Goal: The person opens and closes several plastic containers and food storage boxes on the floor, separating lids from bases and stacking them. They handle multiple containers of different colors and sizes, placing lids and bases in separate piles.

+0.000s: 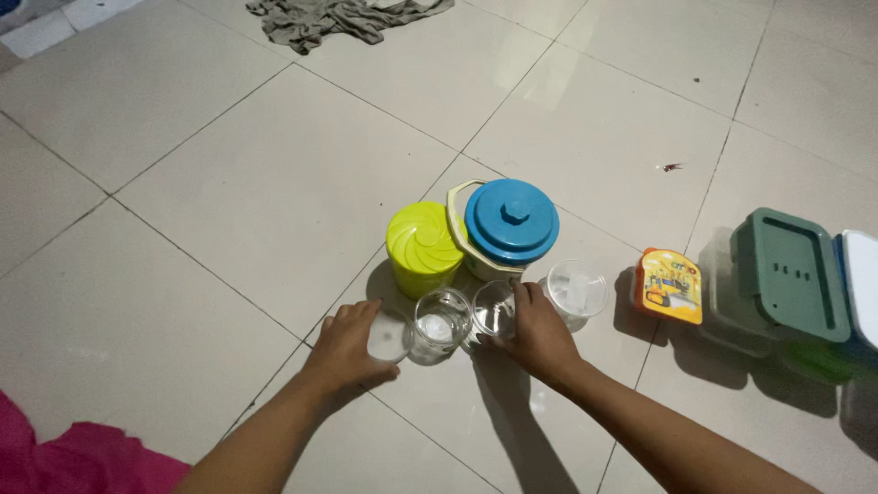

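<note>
Two bare hands reach onto a tiled floor. The left hand curls around one clear glass; the right hand grips another clear glass. Four glasses stand in a row. Just beyond are one yellow-lidded jar and one blue-lidded container. Far off lies one grey cloth.

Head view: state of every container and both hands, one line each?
Yellow-green canister: upright, lid on.
Blue-lidded bucket: upright, lid on, handle down.
Four clear glasses: upright in a row, look empty.
Left hand: around the leftmost glass.
Right hand: fingers on the third glass.
Green-lidded box: shut.
Orange pack: lying flat.
Grey cloth: crumpled on floor.
</note>
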